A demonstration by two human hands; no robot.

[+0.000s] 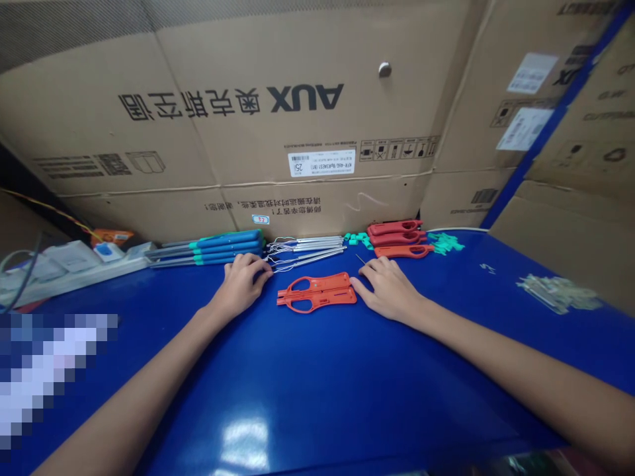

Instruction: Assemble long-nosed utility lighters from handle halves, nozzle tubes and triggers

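Some thin wires (284,267) were pinched in the left hand (242,285) near the red handle case (327,289) on the worktop (322,360), so a soft touch seemed best, but the right hand's (390,289) grip wasn't clear.

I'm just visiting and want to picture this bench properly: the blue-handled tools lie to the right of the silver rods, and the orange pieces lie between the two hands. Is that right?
Not quite: the head view shows the blue-handled tools to the left of the silver rods. The orange pieces do lie between the left hand and right hand.
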